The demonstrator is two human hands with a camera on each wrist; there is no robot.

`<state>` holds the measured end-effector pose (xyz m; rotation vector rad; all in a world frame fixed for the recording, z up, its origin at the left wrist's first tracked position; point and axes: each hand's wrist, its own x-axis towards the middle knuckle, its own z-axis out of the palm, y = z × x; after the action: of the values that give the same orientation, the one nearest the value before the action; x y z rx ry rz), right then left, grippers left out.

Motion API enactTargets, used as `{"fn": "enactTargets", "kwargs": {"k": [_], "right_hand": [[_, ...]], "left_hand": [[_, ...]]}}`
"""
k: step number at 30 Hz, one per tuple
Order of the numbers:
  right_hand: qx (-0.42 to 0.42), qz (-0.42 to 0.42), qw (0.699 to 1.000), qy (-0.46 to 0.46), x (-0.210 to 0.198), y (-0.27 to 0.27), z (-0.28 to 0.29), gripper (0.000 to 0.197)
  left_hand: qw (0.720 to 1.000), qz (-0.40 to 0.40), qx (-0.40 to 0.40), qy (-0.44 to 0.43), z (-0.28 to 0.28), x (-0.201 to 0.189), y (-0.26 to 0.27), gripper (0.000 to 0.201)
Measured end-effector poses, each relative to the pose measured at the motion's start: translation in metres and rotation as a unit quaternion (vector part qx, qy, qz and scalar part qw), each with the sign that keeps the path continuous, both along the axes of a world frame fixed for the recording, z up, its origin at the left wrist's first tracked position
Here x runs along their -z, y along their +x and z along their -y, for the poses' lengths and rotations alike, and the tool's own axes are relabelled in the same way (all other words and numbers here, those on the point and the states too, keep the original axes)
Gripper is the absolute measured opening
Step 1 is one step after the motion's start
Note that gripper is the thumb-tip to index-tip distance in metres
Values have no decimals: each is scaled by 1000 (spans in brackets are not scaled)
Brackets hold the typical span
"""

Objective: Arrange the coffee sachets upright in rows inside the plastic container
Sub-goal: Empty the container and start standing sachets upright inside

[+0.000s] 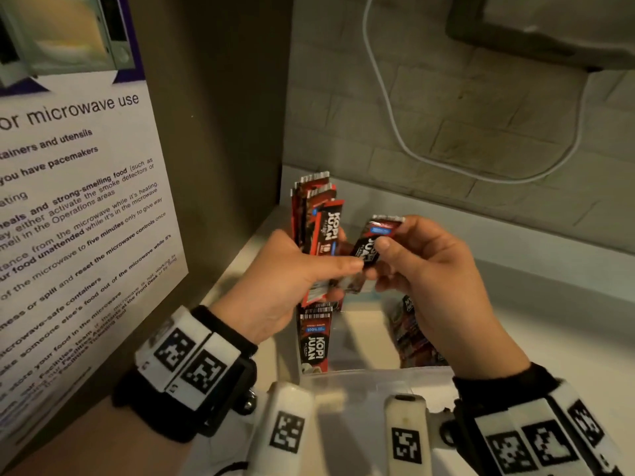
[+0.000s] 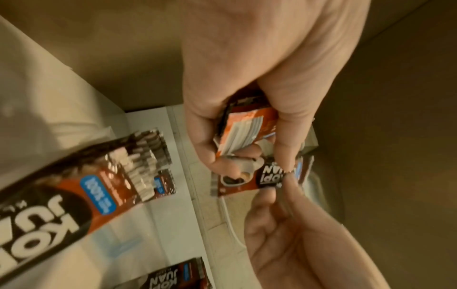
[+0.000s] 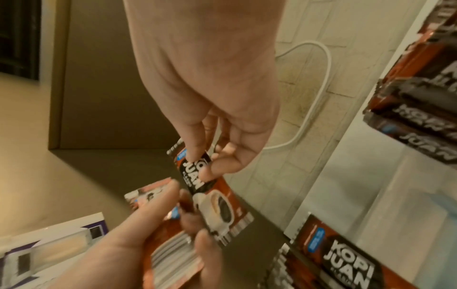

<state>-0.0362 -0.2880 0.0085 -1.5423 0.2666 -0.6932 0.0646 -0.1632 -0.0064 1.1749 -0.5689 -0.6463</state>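
The right hand's (image 1: 429, 269) thumb (image 1: 383, 243) and fingertips pinch a single red-and-black "Kopi Juan" coffee sachet (image 1: 372, 240), held tilted above the clear plastic container (image 1: 364, 341). Touching it, the left hand (image 1: 281, 280) curls its thumb and fingers round a fanned bunch of the same red-and-black sachets (image 1: 318, 218), also above the container. Inside the container one sachet (image 1: 314, 341) stands upright against its left wall, and a few more sachets (image 1: 410, 334) lean at its right side. The container rests on a white counter (image 1: 549, 324); to its left hangs a white microwave-use notice (image 1: 79, 201), and behind it a white cable (image 1: 395, 125) loops across the tiled wall.
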Motion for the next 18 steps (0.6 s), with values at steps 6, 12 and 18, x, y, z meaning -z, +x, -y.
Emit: {"fn": "enactTargets", "kwargs": {"k": [6, 12, 18], "right_hand": [[15, -45, 999, 28, 11, 6, -2, 10], [78, -172, 973, 133, 46, 10, 19, 12], [55, -223, 952, 205, 71, 26, 16, 26]], "left_hand": [[998, -42, -43, -1, 4, 3, -1, 20], [982, -143, -123, 11, -11, -6, 21, 17], [967, -202, -157, -6, -22, -7, 32, 24]]}}
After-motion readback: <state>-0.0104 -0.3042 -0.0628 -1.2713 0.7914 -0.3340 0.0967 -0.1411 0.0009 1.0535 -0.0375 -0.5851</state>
